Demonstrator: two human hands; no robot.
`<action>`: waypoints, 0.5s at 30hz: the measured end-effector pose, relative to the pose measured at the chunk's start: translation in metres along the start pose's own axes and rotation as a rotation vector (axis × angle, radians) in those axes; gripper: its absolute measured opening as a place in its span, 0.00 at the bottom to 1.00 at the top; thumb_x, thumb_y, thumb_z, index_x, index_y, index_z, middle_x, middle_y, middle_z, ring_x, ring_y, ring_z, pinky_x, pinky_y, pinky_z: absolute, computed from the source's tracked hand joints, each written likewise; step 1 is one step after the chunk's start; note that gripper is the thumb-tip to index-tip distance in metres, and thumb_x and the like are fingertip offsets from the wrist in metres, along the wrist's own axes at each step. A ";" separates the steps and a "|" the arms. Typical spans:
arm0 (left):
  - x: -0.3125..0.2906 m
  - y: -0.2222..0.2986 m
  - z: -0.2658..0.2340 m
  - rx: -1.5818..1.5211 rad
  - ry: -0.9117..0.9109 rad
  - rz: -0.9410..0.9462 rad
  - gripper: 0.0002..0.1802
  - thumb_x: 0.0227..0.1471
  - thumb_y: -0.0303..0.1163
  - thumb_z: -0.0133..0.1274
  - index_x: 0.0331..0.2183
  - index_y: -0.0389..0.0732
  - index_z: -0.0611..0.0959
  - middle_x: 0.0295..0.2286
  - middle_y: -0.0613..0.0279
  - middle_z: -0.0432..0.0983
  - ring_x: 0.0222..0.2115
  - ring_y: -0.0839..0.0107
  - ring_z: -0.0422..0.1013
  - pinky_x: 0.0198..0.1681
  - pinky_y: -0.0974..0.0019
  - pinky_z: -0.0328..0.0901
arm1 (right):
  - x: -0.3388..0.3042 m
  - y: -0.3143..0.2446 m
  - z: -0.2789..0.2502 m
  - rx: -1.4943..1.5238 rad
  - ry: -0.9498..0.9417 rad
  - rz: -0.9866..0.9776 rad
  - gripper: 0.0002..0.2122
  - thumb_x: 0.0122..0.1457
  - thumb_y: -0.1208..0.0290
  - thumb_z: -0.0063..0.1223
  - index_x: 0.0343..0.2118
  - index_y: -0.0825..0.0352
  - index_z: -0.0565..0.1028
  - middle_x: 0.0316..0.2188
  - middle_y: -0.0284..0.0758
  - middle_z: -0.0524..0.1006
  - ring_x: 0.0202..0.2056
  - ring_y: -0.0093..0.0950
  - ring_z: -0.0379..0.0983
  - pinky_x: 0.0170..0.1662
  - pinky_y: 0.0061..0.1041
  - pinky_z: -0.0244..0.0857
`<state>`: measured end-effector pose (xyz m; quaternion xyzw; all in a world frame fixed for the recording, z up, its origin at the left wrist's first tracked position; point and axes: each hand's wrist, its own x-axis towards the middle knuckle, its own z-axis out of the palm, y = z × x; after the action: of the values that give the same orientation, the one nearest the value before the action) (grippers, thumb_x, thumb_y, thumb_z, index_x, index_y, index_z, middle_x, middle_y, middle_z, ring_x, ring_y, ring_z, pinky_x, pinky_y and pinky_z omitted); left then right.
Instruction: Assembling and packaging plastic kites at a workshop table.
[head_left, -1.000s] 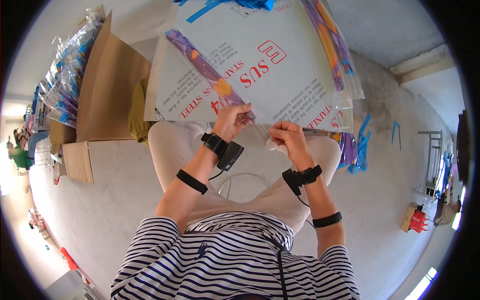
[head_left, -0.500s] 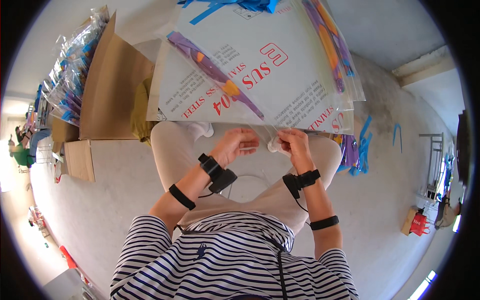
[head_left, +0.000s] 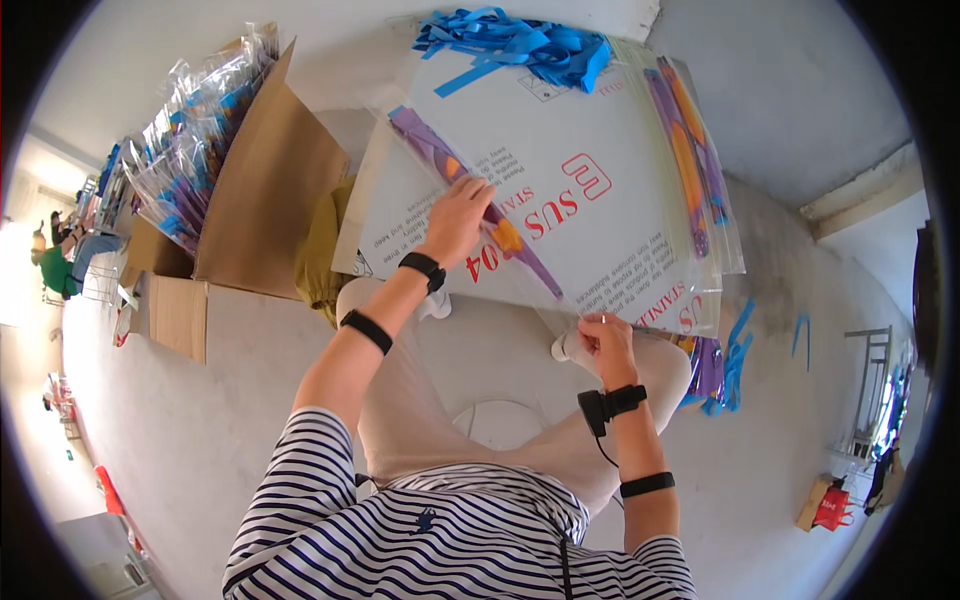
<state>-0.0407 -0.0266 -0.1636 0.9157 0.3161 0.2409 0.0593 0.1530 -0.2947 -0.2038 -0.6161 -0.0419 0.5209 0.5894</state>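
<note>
Half a second ago both hands were drawn in close together at the near edge of the white printed board [head_left: 600, 200], over the knees; now the left hand [head_left: 462, 215] has gone out forward, the forearm stretched long from the striped sleeve, and lies palm down on the clear sleeve holding the purple and orange utensil [head_left: 480, 205], fingers spread flat and pressing rather than gripping. The utensil runs slantwise under that hand, its purple end beyond the fingertips and its other end trailing back toward the right hand. The right hand [head_left: 600, 335] has kept near its earlier place at the board's near edge, wrist bent up, thumb and fingers pinched together on the near corner of the clear sleeve; how much of the film sits between the fingertips I cannot tell. A black band and a small black device ride each wrist. Beyond the left hand, at the far edge of the board, lies a heap of blue strips [head_left: 520, 45]. Out past the right hand, along the board's right edge, lie more packed utensils [head_left: 690, 160] in clear bags. To the left of the left forearm stands an open brown carton [head_left: 260, 190], with a stack of filled clear bags [head_left: 190, 150] just beyond it.
</note>
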 end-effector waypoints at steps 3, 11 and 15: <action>0.023 -0.017 0.018 0.164 -0.126 0.148 0.29 0.43 0.22 0.58 0.50 0.47 0.76 0.44 0.64 0.76 0.59 0.60 0.62 0.48 0.49 0.64 | -0.006 -0.004 0.000 -0.047 0.030 -0.044 0.03 0.50 0.81 0.58 0.28 0.74 0.77 0.22 0.32 0.75 0.21 0.19 0.69 0.25 0.16 0.61; 0.054 -0.024 0.009 0.261 -0.264 0.363 0.08 0.45 0.22 0.52 0.29 0.47 0.81 0.31 0.64 0.71 0.43 0.63 0.70 0.59 0.43 0.53 | -0.019 -0.027 0.001 -0.385 0.151 -0.341 0.03 0.47 0.80 0.60 0.26 0.69 0.77 0.21 0.28 0.76 0.21 0.20 0.69 0.25 0.20 0.60; 0.070 -0.022 -0.003 0.311 0.005 0.372 0.05 0.44 0.23 0.52 0.27 0.45 0.77 0.30 0.64 0.68 0.39 0.65 0.70 0.57 0.50 0.56 | -0.032 -0.068 0.015 -0.852 0.312 -0.953 0.05 0.45 0.82 0.56 0.24 0.65 0.74 0.23 0.35 0.72 0.30 0.35 0.70 0.41 0.32 0.62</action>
<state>-0.0061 0.0331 -0.1387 0.9556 0.1757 0.1985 -0.1288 0.1665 -0.2852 -0.1294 -0.7778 -0.4266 0.0455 0.4593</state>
